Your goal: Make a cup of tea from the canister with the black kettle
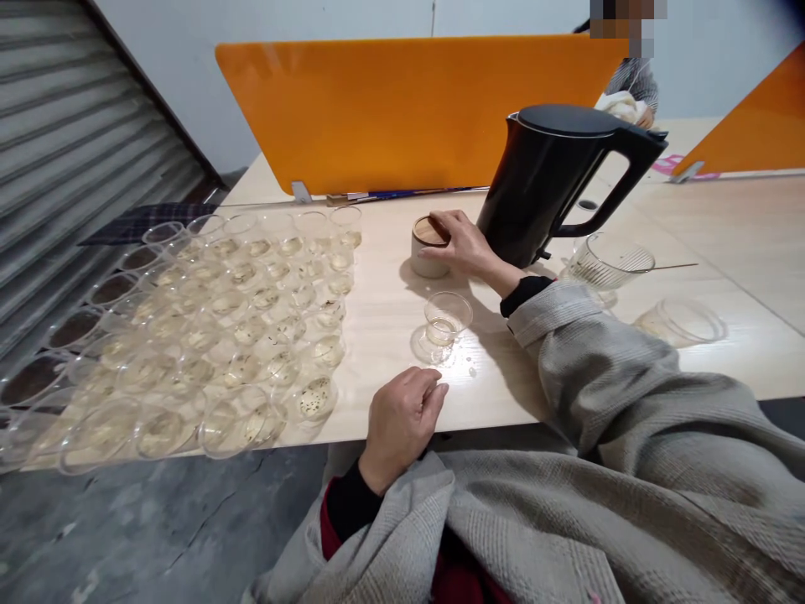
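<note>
A small pale jar [428, 262] with a wooden lid [428, 229] stands on the table beside the kettle. My right hand [464, 245] is closed on it from the right, thumb at its front and fingers over the lid's edge. Near the table's front edge, my left hand [402, 419] rests with curled fingers, and nothing shows in it. Just beyond that hand is a clear plastic cup [448, 317] with a little liquid at its bottom and drops on the table beside it. A large black kettle [541, 184] stands behind my right wrist.
Rows of clear cups [245, 306] with pale liquid and dark specks cover the table's left side. At right are a ribbed glass bowl [610, 262] with a thin stick and stacked clear cups [682, 323]. An orange divider [402, 117] stands behind; another person is beyond.
</note>
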Motion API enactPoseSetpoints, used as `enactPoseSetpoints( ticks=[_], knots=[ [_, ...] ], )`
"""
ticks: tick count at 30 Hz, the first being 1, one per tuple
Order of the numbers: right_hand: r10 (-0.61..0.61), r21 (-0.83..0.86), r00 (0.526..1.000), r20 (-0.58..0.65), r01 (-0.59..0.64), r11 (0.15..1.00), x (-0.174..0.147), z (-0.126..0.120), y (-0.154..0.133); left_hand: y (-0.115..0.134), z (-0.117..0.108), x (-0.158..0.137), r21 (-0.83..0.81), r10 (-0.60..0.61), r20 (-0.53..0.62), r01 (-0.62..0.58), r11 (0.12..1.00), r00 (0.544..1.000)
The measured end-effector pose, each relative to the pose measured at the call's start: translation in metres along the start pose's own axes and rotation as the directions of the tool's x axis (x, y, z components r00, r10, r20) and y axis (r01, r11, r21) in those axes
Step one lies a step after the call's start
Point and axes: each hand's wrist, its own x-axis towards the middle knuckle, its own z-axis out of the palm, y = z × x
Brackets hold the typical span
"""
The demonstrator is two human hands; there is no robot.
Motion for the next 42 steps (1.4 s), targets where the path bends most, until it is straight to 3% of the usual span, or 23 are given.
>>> enactPoseSetpoints(
  ticks=[5,9,14,17,22,25,29,37,42],
  knots=[
    [0.060,-0.017,0.989,-0.135,-0.063,0.998,-0.006,-0.011,0.002,-0.002,0.001,-0.001,-0.005,-0.010,-0.017,0.010,1.000,1.000],
    [0.022,-0.069,0.958,-0.286,-0.044,0.997,-0.030,-0.051,-0.010,-0.004,0.001,0.000,-0.039,-0.014,-0.034,0.013,0.999,0.999],
    [-0.128,-0.143,0.898,-0.421,0.073,0.987,-0.110,-0.116,-0.052,-0.003,-0.002,-0.001,-0.118,-0.029,-0.104,0.016,0.993,0.994],
    [-0.163,-0.120,0.930,-0.329,0.130,0.984,-0.165,-0.132,-0.074,-0.003,-0.005,-0.004,-0.179,-0.053,-0.136,0.029,0.983,0.989],
    [-0.194,0.013,0.975,-0.110,0.197,0.980,-0.225,-0.104,-0.091,-0.006,-0.009,-0.008,-0.319,-0.052,-0.113,0.013,0.948,0.992],
    [-0.187,0.061,0.982,-0.039,0.189,0.980,-0.237,-0.074,-0.093,-0.009,-0.011,-0.008,-0.363,0.004,-0.070,-0.029,0.931,0.998],
    [-0.220,0.045,0.975,-0.040,0.222,0.974,-0.239,-0.048,-0.097,-0.009,-0.014,-0.005,-0.345,0.055,-0.002,-0.052,0.937,0.998],
    [-0.248,-0.058,0.969,0.006,0.248,0.967,-0.231,-0.051,-0.110,-0.007,-0.003,-0.002,-0.071,0.117,0.022,-0.115,0.991,0.993],
    [-0.255,-0.126,0.966,-0.047,0.248,0.961,-0.225,-0.044,-0.118,-0.008,0.007,-0.006,0.019,0.101,-0.022,-0.100,0.995,0.995]
  ],
)
